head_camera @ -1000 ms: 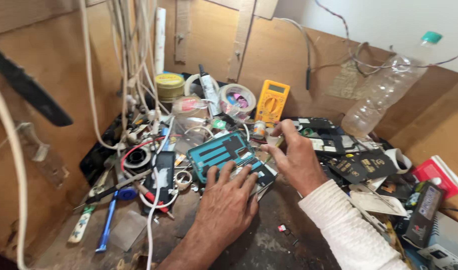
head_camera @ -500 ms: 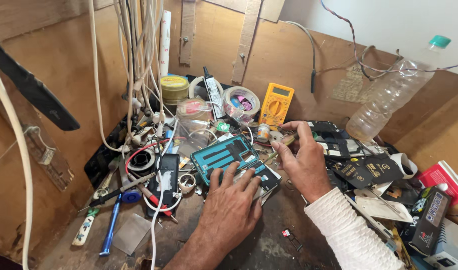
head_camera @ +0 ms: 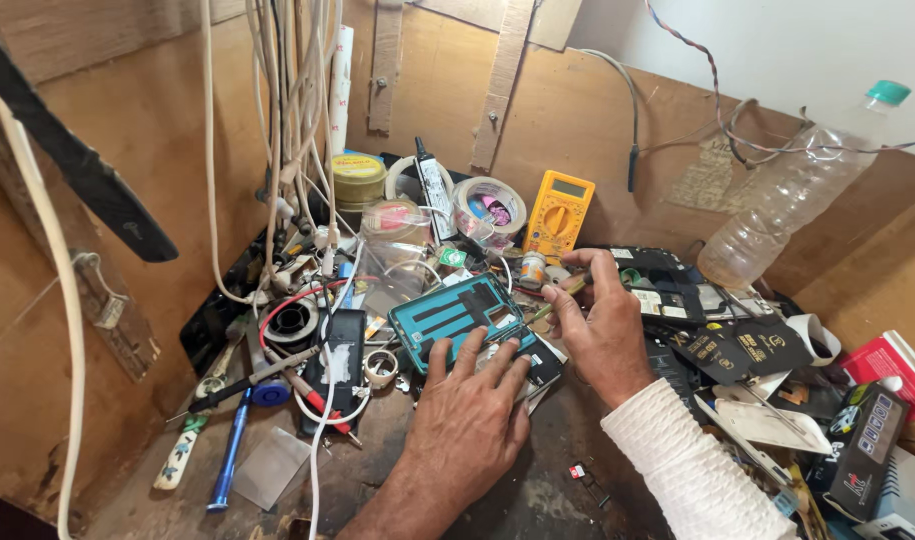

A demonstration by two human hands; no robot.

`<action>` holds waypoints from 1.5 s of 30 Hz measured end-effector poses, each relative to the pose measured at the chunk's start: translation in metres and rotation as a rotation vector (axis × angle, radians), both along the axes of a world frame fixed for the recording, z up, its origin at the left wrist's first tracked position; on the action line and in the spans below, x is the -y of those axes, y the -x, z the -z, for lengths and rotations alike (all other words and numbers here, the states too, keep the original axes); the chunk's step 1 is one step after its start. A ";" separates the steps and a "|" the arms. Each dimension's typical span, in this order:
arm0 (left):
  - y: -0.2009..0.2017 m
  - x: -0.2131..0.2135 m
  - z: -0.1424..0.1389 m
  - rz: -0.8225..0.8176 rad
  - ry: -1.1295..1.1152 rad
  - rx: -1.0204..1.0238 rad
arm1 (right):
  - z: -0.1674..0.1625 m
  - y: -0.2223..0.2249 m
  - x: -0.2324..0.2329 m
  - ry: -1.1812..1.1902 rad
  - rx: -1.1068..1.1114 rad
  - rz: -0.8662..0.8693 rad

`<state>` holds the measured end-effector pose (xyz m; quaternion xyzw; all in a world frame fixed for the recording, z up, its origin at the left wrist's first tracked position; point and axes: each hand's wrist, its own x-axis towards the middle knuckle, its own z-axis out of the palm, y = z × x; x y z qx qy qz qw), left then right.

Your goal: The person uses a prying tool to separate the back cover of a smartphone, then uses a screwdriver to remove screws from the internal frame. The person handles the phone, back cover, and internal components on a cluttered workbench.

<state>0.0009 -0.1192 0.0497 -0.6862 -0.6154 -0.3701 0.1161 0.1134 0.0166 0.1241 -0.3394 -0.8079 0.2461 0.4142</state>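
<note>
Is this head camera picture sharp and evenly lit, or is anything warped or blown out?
Head view: mostly sharp, with soft daylight; the left hand on the teal phone frame casts little shadow. Wide lens distortion bends the white cable and plastic bottle near the edges. The white wall looks bright, not glaring.
</note>
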 end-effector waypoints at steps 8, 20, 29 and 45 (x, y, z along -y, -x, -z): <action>0.000 0.001 -0.003 0.009 0.019 0.018 | 0.002 0.000 -0.003 -0.023 0.001 -0.023; 0.000 0.003 -0.006 0.016 0.006 0.030 | -0.004 0.003 -0.004 -0.141 0.178 0.043; -0.001 0.005 -0.006 0.028 -0.025 0.036 | -0.013 0.005 -0.020 0.002 0.254 -0.101; -0.001 0.003 -0.005 0.044 -0.046 0.042 | -0.007 0.009 -0.023 -0.167 0.227 -0.062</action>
